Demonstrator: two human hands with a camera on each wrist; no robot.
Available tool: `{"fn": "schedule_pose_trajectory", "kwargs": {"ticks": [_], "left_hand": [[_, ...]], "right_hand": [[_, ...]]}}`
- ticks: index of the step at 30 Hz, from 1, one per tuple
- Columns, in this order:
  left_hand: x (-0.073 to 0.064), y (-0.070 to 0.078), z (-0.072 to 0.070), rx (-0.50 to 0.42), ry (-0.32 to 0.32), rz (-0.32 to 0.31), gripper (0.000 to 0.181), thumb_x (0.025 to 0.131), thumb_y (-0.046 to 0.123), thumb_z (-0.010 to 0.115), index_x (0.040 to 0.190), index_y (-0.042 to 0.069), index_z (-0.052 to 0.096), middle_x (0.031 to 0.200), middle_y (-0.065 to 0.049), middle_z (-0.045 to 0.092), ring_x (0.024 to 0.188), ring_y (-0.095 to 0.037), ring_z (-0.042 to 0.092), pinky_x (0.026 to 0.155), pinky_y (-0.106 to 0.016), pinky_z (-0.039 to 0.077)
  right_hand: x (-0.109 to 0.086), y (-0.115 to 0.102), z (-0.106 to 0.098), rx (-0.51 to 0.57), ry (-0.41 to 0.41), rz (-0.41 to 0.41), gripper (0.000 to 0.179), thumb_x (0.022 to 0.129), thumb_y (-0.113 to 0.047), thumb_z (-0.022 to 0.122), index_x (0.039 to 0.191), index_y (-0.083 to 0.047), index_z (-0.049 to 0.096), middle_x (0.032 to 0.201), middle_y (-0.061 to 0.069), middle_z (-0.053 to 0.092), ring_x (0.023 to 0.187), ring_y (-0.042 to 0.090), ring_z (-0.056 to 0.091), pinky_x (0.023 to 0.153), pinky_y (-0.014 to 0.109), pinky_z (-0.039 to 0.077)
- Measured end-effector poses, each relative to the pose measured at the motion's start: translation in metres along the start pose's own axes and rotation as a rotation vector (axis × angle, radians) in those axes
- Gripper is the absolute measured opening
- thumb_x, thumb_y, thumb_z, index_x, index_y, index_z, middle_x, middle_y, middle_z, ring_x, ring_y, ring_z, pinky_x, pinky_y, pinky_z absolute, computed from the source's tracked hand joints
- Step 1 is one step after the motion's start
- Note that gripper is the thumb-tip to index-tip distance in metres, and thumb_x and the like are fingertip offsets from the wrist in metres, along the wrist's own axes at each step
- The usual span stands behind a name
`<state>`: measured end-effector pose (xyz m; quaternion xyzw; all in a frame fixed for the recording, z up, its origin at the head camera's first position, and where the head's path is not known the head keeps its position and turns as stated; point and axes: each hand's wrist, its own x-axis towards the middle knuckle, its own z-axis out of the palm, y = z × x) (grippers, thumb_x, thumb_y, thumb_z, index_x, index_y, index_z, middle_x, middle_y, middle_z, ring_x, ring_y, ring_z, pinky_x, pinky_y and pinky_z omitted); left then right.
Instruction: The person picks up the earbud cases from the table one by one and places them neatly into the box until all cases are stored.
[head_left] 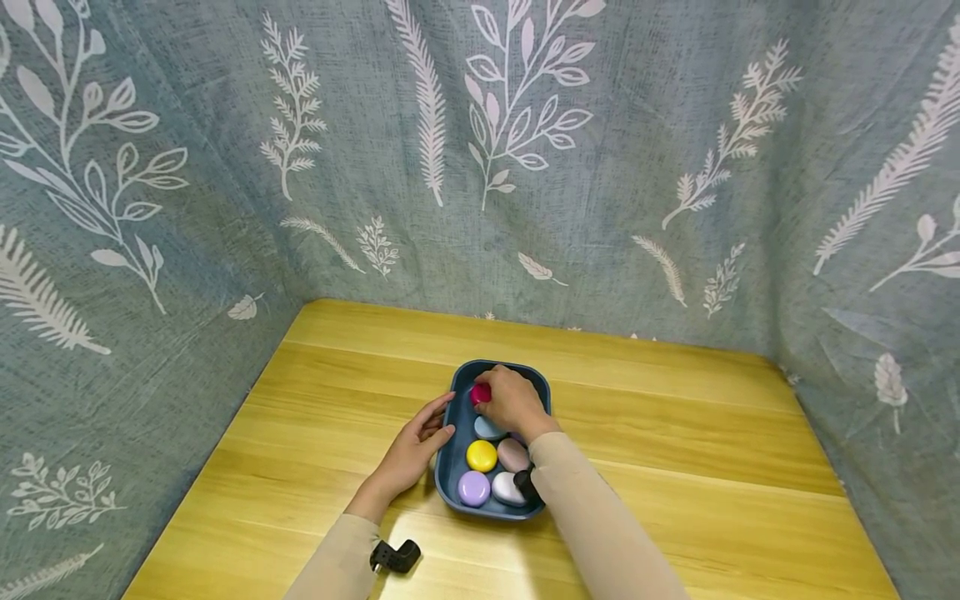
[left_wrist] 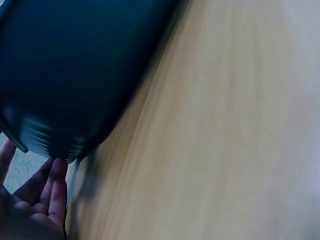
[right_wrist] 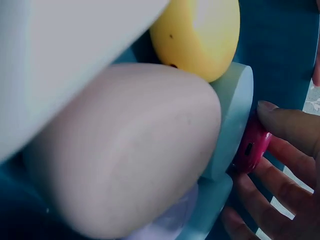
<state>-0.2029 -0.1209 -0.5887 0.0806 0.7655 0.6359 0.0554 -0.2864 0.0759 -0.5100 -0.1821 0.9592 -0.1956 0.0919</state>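
Observation:
A dark blue rounded bin (head_left: 453, 454) stands on the wooden table, holding several smooth, rounded cases. At its far end my right hand (head_left: 512, 402) pinches a small red case (right_wrist: 252, 145) between thumb and fingers; a slot like a port shows on the case's side. Beside it lies a light blue case (head_left: 489, 428). Nearer are a yellow case (head_left: 482, 456), a greyish-pink case (head_left: 513, 455), a lilac case (head_left: 473, 488) and a white case (head_left: 508, 489). My left hand (head_left: 408, 454) touches the bin's left wall with loosely extended fingers.
The wooden table (head_left: 360, 367) extends around the bin on all sides. A grey-blue curtain (head_left: 465, 242) with white leaf prints hangs behind the table and along its sides. Black wrist cameras, including the left one (head_left: 396, 556), are strapped over the sleeves.

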Motion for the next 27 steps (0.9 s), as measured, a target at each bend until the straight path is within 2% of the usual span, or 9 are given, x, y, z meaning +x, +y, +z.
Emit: {"fn": "schedule_pose_trajectory", "kwargs": {"ticks": [6,15,22,27], "left_hand": [[0.000,-0.001,0.001,0.008,0.007,0.014,0.055,0.107,0.033,0.060,0.159,0.033,0.042,0.159,-0.001,0.048,0.137,-0.025,0.055,0.112,-0.037,0.049],[0.005,-0.004,-0.001,-0.003,0.011,0.008,0.054,0.107,0.031,0.060,0.158,0.032,0.043,0.159,-0.003,0.049,0.138,-0.027,0.055,0.114,-0.043,0.047],[0.006,-0.008,-0.005,0.006,0.007,0.002,0.054,0.106,0.032,0.060,0.158,0.034,0.043,0.159,-0.001,0.048,0.137,-0.025,0.055,0.111,-0.031,0.047],[0.004,-0.011,-0.010,-0.002,0.007,-0.007,0.054,0.106,0.032,0.061,0.158,0.033,0.044,0.158,-0.002,0.050,0.137,-0.026,0.055,0.109,-0.027,0.048]], "right_hand": [[0.003,0.002,0.006,-0.002,-0.004,0.000,0.047,0.091,-0.026,0.082,0.134,-0.013,0.070,0.129,0.011,0.066,0.106,0.027,0.066,0.094,0.043,0.058],[0.008,0.003,0.014,0.000,0.011,0.016,0.046,0.092,-0.029,0.080,0.134,-0.014,0.070,0.129,0.010,0.067,0.109,0.027,0.065,0.100,0.048,0.052],[0.006,0.003,0.016,0.042,0.017,0.030,0.043,0.095,-0.031,0.076,0.134,-0.014,0.070,0.128,0.010,0.067,0.107,0.027,0.065,0.098,0.045,0.055],[0.001,0.000,0.013,0.083,0.018,0.011,0.043,0.095,-0.028,0.076,0.135,-0.012,0.069,0.129,0.011,0.066,0.110,0.028,0.064,0.098,0.045,0.055]]}}
